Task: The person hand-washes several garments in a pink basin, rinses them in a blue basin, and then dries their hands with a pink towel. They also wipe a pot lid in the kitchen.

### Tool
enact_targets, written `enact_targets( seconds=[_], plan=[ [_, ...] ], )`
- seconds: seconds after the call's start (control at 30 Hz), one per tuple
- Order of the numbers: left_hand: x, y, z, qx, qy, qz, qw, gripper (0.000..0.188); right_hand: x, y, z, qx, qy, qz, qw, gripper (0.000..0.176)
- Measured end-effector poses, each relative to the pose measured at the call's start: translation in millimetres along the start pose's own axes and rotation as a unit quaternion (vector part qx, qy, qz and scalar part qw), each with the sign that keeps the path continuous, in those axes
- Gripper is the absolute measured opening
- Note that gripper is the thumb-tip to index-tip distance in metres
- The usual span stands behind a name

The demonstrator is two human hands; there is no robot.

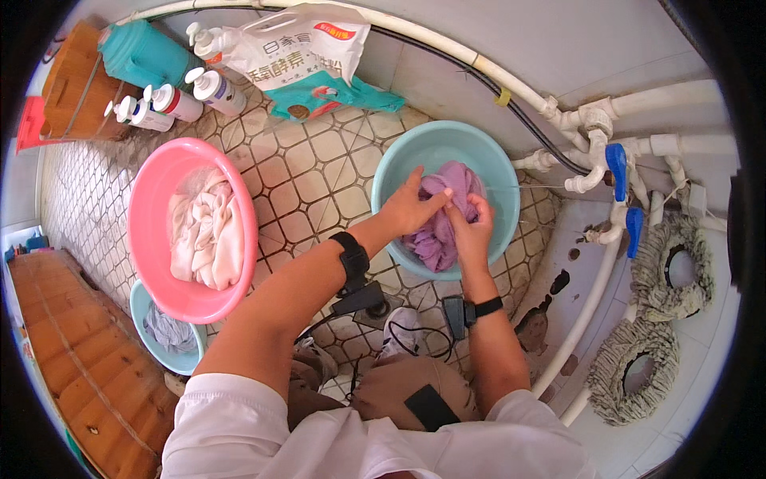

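Note:
A purple cloth (440,236) lies bunched in a round light-blue plastic basin (392,155) on the tiled floor in front of me. My left hand (413,206) rests on the cloth from the left, its thumb reaching across to the right fingertips. With bent fingers, my right hand (471,224) pinches the cloth at its right side. The two hands meet over the middle of the cloth. A pink oval basin (194,305) stands to the left and holds pale wet cloth (206,230). Grey cloth (170,328) lies in a smaller blue basin (182,362) partly beneath the pink one.
Pump bottles (218,91), a detergent bag (311,60) and a teal bucket (143,54) stand at the back left. White pipes with blue-handled taps (616,170) run along the right wall, near two shaggy mop heads (634,371). A wooden panel (84,359) is at lower left.

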State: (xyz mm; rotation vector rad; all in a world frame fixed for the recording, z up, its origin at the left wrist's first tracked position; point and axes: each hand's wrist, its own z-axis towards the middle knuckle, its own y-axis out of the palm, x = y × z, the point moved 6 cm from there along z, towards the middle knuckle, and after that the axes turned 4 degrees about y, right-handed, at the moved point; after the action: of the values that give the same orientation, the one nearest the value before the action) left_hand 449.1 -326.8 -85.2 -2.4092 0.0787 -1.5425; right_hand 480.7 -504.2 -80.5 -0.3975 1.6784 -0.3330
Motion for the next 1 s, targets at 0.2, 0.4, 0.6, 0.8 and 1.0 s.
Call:
enact_targets(
  seconds=[0.2, 0.4, 0.6, 0.8, 1.0],
  plan=[
    [7, 22, 26, -0.050, 0.006, -0.212, 0.976, 0.048, -12, -31, -9, 0.029, 0.035, 0.181, 0.982, 0.009],
    [16, 5, 37, -0.116, 0.019, 0.036, 0.992, 0.044, 11, -48, -32, -0.135, 0.229, -0.007, 0.964, 0.062],
    [15, 17, 24, 0.012, 0.268, 0.403, 0.875, 0.065, -10, -4, -9, -0.178, -0.091, -0.384, 0.901, 0.094],
    [-18, 44, 32, -0.133, 0.131, 0.533, 0.825, 0.088, 25, 38, 26, -0.125, -0.018, -0.444, 0.887, 0.097],
    [-13, 34, 46, -0.091, 0.034, 0.322, 0.942, 0.065, 44, 17, 31, -0.063, 0.111, -0.166, 0.978, 0.074]
  ],
)
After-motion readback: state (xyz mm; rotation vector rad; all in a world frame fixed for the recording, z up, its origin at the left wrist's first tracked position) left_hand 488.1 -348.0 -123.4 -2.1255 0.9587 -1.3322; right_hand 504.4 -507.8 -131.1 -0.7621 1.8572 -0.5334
